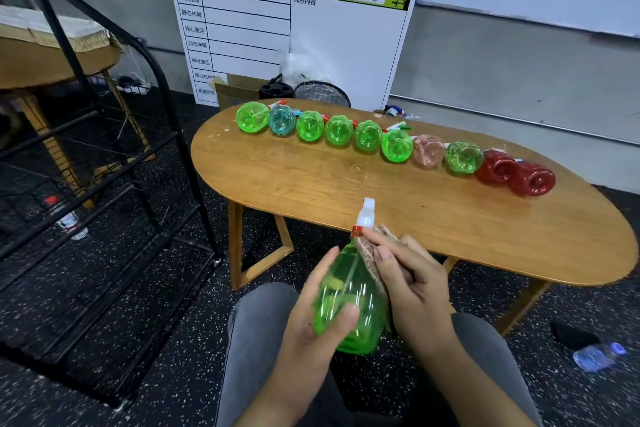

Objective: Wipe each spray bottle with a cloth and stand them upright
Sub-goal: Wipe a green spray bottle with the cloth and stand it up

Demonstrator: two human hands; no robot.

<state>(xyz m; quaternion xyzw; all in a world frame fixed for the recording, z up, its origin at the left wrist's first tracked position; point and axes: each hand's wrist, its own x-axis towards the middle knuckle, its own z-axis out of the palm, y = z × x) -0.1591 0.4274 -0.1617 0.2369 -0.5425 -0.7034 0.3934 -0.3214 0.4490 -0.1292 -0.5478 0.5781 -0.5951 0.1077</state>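
From the head camera, the person sits at the near edge of a wooden table and holds a green spray bottle over the lap, just short of the table's edge. The left hand grips the bottle's fat body from the left, the thumb curled across the front and the fingers wrapped behind, seen dimly through the plastic. The right hand presses a brownish cloth against the bottle's right shoulder and neck, its fingers curled round the cloth with the forefinger laid along it.

The bottle's long axis runs away from the person and slightly up: base toward the body, white spray head toward the table. So the cloth sits at the far, narrow end, and the wide lower body lies nearer the person, under the left hand. I judge the wipe has that lower part yet to cover, which calls for the cloth to travel back toward the base or for the left hand to turn the bottle about its axis.

On the table's far side a row of bottles lies on its sides, bases toward the camera: green, one bluish, one pink, two red. None stands upright. The bare wood between that row and the hands is the nearest place to stand this bottle, straight ahead of the spray head.
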